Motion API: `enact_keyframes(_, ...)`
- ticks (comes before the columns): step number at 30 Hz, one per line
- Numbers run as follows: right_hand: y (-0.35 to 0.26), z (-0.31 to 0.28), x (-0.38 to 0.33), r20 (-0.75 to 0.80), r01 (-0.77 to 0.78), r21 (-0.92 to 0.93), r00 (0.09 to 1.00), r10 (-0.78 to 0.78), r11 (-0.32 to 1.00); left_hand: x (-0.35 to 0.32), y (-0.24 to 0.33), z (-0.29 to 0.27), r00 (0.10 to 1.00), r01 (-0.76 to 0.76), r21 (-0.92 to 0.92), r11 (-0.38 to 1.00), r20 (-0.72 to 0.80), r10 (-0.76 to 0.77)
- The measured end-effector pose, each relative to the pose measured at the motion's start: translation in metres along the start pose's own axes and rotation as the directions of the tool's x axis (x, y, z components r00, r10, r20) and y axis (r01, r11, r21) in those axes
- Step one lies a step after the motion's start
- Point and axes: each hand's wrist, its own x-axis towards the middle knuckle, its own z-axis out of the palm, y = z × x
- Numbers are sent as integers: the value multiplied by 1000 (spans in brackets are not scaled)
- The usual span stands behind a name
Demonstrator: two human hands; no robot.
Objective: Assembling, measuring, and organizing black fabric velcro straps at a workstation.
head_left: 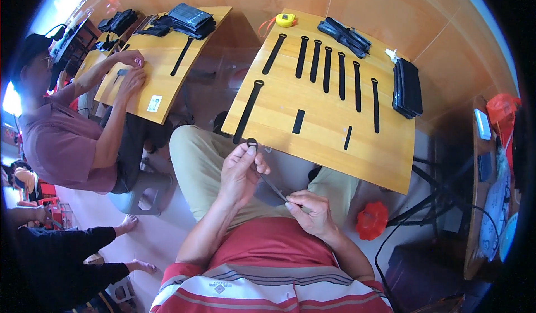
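A thin dark strap (270,186) with a ring-shaped end stretches between my hands, above my lap and just off the table's near edge. My left hand (241,171) pinches it just below the ring end, which points up. Lower and to the right, my right hand (312,208) grips the other end between thumb and fingers. On the wooden table (268,115) ahead, several similar black straps (357,87) lie spaced in a row, ring ends away from me. One more strap (249,111) lies near the left edge, closest to my left hand.
Two short black pieces (298,121) lie mid-table. A yellow tape measure (285,20), a plastic-wrapped bundle (344,37) and a black stack (407,87) sit at its far and right sides. A co-worker (70,129) handles something at another table (159,84). A red flower-shaped object (372,221) is below right.
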Motion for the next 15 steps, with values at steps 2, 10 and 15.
enact_keyframes(2, 2, -1, 1, 14, -11, 23, 1000, 10, 1000, -3, 0, -6, 998, -55, 43, 998, -10, 55)
enact_keyframes(10, 17, -7, 0, 122, -202, 199, 976, 180, 959, -27, -1, -31, 959, -177, 210, 962, -181, 216)
enact_keyframes(15, 22, -16, -7, 4, -187, 148, 982, 188, 971, -9, -2, -60, 860, -264, 613, 744, -199, 469)
